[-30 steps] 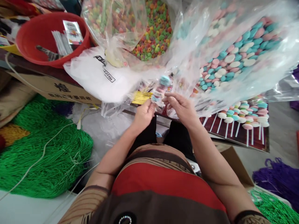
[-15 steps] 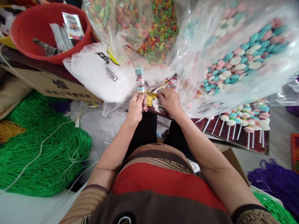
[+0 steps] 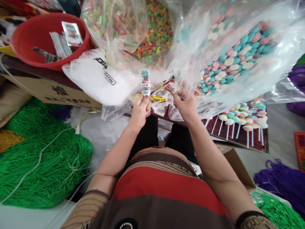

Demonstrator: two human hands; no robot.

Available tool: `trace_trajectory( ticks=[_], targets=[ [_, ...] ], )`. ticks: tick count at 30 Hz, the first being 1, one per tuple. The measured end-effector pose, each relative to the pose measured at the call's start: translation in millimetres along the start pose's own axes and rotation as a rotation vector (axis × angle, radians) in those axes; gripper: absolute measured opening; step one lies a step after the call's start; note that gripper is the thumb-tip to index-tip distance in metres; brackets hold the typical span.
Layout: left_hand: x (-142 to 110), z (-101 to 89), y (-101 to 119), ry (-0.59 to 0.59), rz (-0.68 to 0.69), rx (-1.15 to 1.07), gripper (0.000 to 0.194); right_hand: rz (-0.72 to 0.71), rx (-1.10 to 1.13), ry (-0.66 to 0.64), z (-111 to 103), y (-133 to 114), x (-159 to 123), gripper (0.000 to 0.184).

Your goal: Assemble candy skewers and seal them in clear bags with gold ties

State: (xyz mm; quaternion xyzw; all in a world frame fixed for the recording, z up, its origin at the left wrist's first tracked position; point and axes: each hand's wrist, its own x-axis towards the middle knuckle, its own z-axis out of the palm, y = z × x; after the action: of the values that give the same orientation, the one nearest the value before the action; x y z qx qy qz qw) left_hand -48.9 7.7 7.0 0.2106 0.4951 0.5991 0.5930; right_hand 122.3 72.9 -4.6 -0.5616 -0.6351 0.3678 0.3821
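Note:
My left hand (image 3: 140, 111) is closed around the lower end of a small clear candy packet (image 3: 145, 82), held upright. Blue and pink sweets and a barcode show through the wrap. Between the thumb and fingers of my right hand (image 3: 186, 101), a thin gold twist tie (image 3: 169, 91) is pinched, its free end pointing up and left. A loose bundle of gold twist ties (image 3: 159, 99) lies on the table between my hands. Printed wrappers (image 3: 161, 109) lie around it. The packet's bottom is hidden in my fingers.
Behind my hands stand a clear bag of ring sweets (image 3: 157, 35) and a bag of pastel candies (image 3: 228, 62). Candy lollipops (image 3: 247, 116) lie at the table's right. A white printed bag (image 3: 95, 82) and a red basin (image 3: 21, 41) are on the left.
My left hand moved left with the candy packet, then slightly right. My right hand left the packet, reached down to the twist ties, and lifted one away to the right.

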Motion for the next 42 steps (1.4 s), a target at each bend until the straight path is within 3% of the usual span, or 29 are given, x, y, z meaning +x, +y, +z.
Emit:
trace_trajectory(
  ticks=[4, 8, 11, 19, 27, 35, 42],
  targets=[
    [-6.3, 20.4, -5.3, -0.104, -0.074, 0.033, 0.022, -0.034, 0.138, -0.089, -9.0, -18.6, -22.1, 0.015],
    [-15.2, 38.3, -11.4, -0.214, -0.115, 0.032, 0.022, -0.163, -0.074, -0.058, -10.5, -27.4, -33.5, 0.008],
    [-20.3, 44.8, -15.3, -0.228, -0.1, 0.038, 0.026, -0.203, -0.206, -0.025, -10.2, -24.8, -34.5, 0.006],
    [-17.6, 41.6, -30.0, -0.202, 0.015, 0.086, 0.044, -0.324, -0.311, -0.068, -9.0, -16.6, -38.4, 0.011],
    [-15.0, 36.0, -33.7, -0.171, 0.014, 0.185, 0.041, -0.418, -0.384, -0.108, -14.8, -13.0, -38.4, 0.016],
    [-14.6, 36.9, -31.7, -0.155, 0.027, 0.065, 0.037, -0.361, -0.21, -0.114, -18.0, -15.2, -41.9, 0.016],
    [-21.9, 45.9, -17.5, -0.189, -0.109, -0.034, 0.036, -0.162, -0.071, -0.028, -22.4, -21.2, -49.4, 0.014]
  ],
)
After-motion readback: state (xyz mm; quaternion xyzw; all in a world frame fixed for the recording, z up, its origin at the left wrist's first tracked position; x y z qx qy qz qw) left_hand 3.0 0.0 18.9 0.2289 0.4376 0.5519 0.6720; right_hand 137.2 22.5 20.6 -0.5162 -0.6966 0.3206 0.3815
